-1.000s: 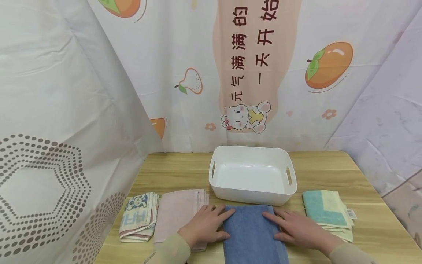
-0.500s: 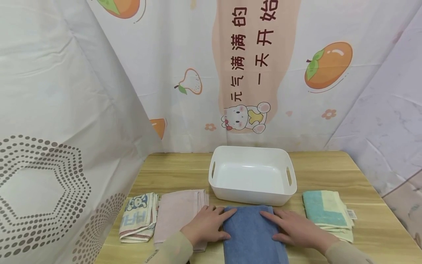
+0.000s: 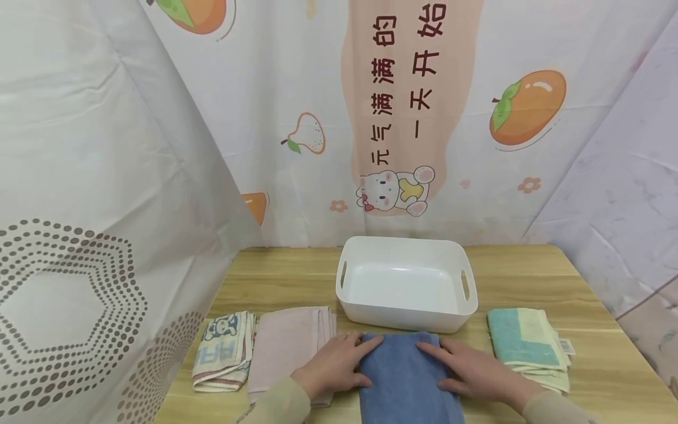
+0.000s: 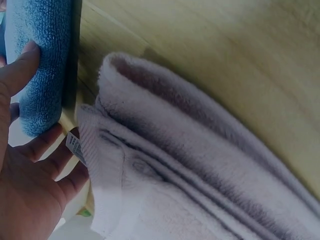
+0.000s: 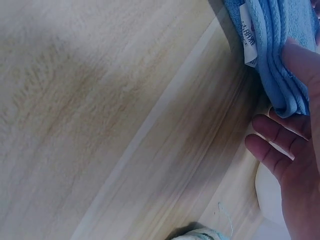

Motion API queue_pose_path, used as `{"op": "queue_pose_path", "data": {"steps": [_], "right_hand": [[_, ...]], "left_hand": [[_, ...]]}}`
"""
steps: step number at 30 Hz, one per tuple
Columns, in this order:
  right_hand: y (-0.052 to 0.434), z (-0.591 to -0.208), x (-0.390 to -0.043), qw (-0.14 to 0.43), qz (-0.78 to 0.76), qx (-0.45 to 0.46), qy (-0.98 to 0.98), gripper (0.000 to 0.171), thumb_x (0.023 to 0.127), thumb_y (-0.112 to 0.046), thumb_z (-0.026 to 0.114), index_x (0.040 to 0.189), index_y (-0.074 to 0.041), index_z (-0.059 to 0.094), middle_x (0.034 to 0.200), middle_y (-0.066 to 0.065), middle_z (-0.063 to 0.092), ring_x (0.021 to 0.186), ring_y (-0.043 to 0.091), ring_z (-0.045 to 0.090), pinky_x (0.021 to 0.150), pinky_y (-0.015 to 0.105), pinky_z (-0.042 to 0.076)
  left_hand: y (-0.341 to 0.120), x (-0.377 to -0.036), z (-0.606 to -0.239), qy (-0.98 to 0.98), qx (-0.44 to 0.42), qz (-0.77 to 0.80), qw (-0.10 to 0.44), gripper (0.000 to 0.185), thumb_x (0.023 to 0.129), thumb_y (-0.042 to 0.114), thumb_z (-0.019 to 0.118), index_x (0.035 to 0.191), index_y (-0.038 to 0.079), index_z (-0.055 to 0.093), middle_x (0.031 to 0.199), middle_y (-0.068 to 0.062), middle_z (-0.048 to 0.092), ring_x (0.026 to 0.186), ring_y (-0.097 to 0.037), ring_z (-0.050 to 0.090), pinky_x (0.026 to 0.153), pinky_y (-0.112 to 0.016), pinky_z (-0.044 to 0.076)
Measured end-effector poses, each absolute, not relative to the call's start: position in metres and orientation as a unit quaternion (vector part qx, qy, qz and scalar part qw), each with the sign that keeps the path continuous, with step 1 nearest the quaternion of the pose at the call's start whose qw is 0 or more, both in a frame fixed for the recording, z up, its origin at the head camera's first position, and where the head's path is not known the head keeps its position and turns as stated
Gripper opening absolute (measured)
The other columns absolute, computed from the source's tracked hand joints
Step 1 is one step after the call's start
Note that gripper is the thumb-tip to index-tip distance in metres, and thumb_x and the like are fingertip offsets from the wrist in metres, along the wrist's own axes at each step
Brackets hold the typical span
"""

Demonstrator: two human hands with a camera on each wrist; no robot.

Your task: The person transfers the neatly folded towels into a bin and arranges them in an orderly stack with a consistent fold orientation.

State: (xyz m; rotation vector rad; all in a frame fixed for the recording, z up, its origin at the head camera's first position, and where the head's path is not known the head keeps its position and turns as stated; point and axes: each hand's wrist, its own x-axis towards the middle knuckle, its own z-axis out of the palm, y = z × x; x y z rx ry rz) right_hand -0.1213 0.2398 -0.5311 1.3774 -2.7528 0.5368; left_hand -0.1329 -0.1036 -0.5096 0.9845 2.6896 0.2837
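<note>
White basin (image 3: 406,318) just behind blue towel (image 3: 405,377)

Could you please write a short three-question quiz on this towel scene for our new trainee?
1. True or false: the white basket already holds a towel.
2. Which towel do the left hand and the right hand rest on?
A. the pink towel
B. the blue towel
C. the green towel
3. Fill in: the cartoon towel lies at the far ____ end of the row on the table.

Key
1. False; the basket is empty.
2. B; both hands lie on its sides, fingers fairly straight.
3. Left.
</note>
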Motion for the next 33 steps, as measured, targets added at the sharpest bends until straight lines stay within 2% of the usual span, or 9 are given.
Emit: {"op": "queue_pose_path", "data": {"steps": [3,8,13,18,25,33], "right_hand": [[0.24,-0.532,-0.12,0.001,0.182,0.439,-0.88,0.07,0.098,-0.047,0.065,0.156,-0.017,0.041,0.121,-0.002,0.051,0.1,0.005,0.052,0.075,0.032,0.052],[0.239,-0.53,-0.119,-0.004,0.193,0.433,-0.881,0.071,0.098,-0.045,0.067,0.157,-0.018,0.04,0.131,0.006,0.052,0.106,0.01,0.057,0.077,0.033,0.054],[0.238,-0.528,-0.118,-0.008,0.203,0.432,-0.879,0.072,0.097,-0.042,0.069,0.158,-0.017,0.039,0.14,0.016,0.051,0.111,0.017,0.061,0.077,0.033,0.056],[0.237,-0.528,-0.115,-0.015,0.221,0.433,-0.874,0.071,0.097,-0.037,0.071,0.157,-0.016,0.04,0.138,0.016,0.049,0.104,0.011,0.059,0.072,0.029,0.054],[0.233,-0.532,-0.112,0.01,0.251,0.435,-0.865,0.076,0.092,-0.026,0.078,0.156,-0.012,0.04,0.139,0.017,0.048,0.104,0.012,0.06,0.072,0.028,0.054],[0.231,-0.536,-0.109,0.027,0.293,0.426,-0.856,0.078,0.087,-0.015,0.081,0.154,-0.012,0.042,0.133,0.011,0.048,0.106,0.012,0.055,0.076,0.029,0.053]], "left_hand": [[-0.104,-0.133,-0.511,0.923,0.335,0.131,0.14,0.084,0.088,0.049,0.078,0.159,0.033,0.036,0.142,-0.01,0.052,0.116,-0.015,0.056,0.099,-0.036,0.05],[-0.104,-0.133,-0.51,0.916,0.323,0.182,0.154,0.086,0.085,0.041,0.083,0.158,0.033,0.038,0.14,-0.008,0.049,0.098,-0.007,0.054,0.086,-0.027,0.051],[-0.101,-0.132,-0.507,0.91,0.318,0.209,0.163,0.083,0.086,0.034,0.083,0.157,0.033,0.039,0.141,-0.005,0.044,0.09,-0.002,0.052,0.079,-0.022,0.05],[-0.101,-0.13,-0.511,0.903,0.333,0.222,0.153,0.081,0.088,0.027,0.082,0.157,0.031,0.041,0.139,-0.006,0.043,0.081,0.001,0.051,0.076,-0.019,0.049],[-0.101,-0.13,-0.516,0.895,0.347,0.245,0.136,0.078,0.089,0.021,0.081,0.156,0.031,0.042,0.138,-0.005,0.041,0.099,-0.006,0.058,0.084,-0.022,0.052],[-0.1,-0.126,-0.516,0.887,0.336,0.288,0.135,0.077,0.091,0.017,0.079,0.155,0.034,0.04,0.14,-0.005,0.037,0.105,-0.01,0.058,0.09,-0.025,0.052]]}}
